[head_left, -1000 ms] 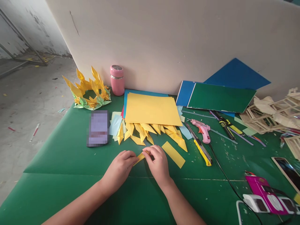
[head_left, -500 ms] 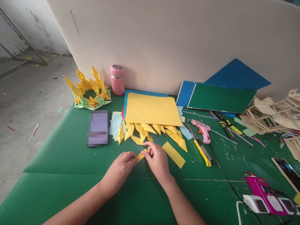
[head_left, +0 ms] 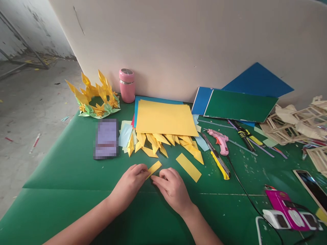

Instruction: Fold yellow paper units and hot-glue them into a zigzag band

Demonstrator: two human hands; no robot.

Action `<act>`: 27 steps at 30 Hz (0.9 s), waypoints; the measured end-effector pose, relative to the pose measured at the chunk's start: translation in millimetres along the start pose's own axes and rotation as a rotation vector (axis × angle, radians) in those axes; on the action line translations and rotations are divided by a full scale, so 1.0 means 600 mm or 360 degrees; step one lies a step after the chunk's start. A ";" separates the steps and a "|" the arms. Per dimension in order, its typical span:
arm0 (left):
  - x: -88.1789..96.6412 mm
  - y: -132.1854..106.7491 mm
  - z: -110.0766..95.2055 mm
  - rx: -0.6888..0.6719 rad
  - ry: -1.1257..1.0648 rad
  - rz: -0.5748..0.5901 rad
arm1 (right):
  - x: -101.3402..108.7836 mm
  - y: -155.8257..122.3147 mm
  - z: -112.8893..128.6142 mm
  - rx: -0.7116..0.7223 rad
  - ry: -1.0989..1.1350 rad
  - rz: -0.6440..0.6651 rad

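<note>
A narrow folded yellow paper strip (head_left: 155, 167) lies on the green table cover (head_left: 63, 177) near the front middle. My left hand (head_left: 131, 183) presses its near end with closed fingertips. My right hand (head_left: 171, 189) rests just right of the strip, fingers curled, its index finger touching the strip's lower edge. Beyond the strip lie several folded yellow paper points (head_left: 163, 143) and a loose yellow rectangle (head_left: 188, 166). A stack of yellow sheets (head_left: 166, 119) sits behind them.
A yellow and green paper crown (head_left: 95, 97) and a pink flask (head_left: 127, 85) stand at the back left, a phone (head_left: 106, 138) before them. A pink glue gun (head_left: 219, 139), yellow utility knife (head_left: 219, 165), black cord, power strip (head_left: 288, 212) and wooden models (head_left: 293, 124) fill the right.
My right hand has let go of the strip's far end and slid down and toward me along it. The strip now lies flatter on the table. My left hand has stayed put.
</note>
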State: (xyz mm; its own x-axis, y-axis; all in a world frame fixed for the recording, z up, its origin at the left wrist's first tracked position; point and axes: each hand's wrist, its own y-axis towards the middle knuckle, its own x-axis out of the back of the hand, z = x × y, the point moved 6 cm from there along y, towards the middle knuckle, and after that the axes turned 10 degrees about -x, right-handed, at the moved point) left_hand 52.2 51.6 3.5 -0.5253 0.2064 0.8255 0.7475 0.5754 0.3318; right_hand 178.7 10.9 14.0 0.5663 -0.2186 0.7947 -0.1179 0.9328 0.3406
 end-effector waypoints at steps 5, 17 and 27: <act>0.003 0.001 0.000 0.0030 -0.0031 -0.0022 | -0.008 0.000 -0.001 0.0011 0.0002 0.0049; 0.004 0.003 0.000 0.0043 -0.0101 -0.0042 | -0.010 0.001 -0.006 -0.0062 0.0118 0.0060; 0.000 -0.002 0.002 0.0087 -0.0123 0.0031 | -0.008 0.001 0.003 0.0025 -0.0024 0.0032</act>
State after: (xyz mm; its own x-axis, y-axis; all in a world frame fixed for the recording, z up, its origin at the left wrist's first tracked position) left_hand 50.7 52.1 2.7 -0.5422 0.2773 0.7932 0.7359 0.6124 0.2889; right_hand 174.3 11.9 11.3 0.5514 -0.2045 0.8088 -0.1419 0.9324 0.3324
